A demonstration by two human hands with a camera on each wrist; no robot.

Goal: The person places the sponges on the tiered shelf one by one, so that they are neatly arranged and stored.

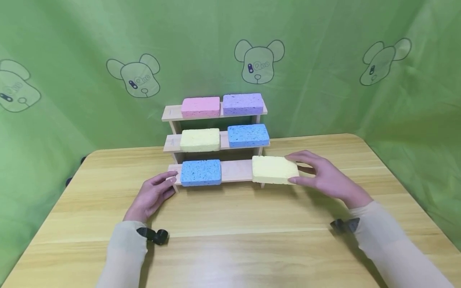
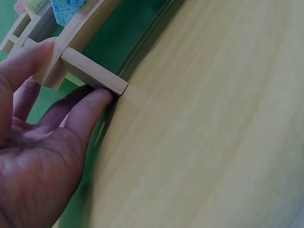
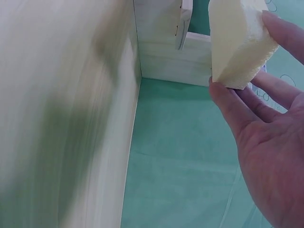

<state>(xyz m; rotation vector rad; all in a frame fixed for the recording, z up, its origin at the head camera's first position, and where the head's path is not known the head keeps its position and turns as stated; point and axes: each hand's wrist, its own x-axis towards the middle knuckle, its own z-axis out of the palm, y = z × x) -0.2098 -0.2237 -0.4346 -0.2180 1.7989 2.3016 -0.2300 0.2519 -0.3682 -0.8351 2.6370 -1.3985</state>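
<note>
My right hand [image 1: 322,174] pinches the right end of a pale yellow sponge [image 1: 273,170] in the head view, thumb on the near side. This sponge is at the right end of the bottom tier of a wooden three-tier rack [image 1: 235,171] and juts out past it. The right wrist view shows the same sponge [image 3: 237,42] between thumb and fingers. My left hand [image 1: 153,196] holds the bottom tier's left end. In the left wrist view its fingers lie against the rack's leg [image 2: 95,71]. A blue sponge [image 1: 200,173] sits beside that hand on the bottom tier.
On the middle tier are another yellow sponge [image 1: 199,140] and another blue sponge [image 1: 248,135]. A pink sponge [image 1: 200,107] and a purple sponge [image 1: 243,104] occupy the top tier. A green curtain [image 1: 201,48] hangs behind the wooden table [image 1: 230,244].
</note>
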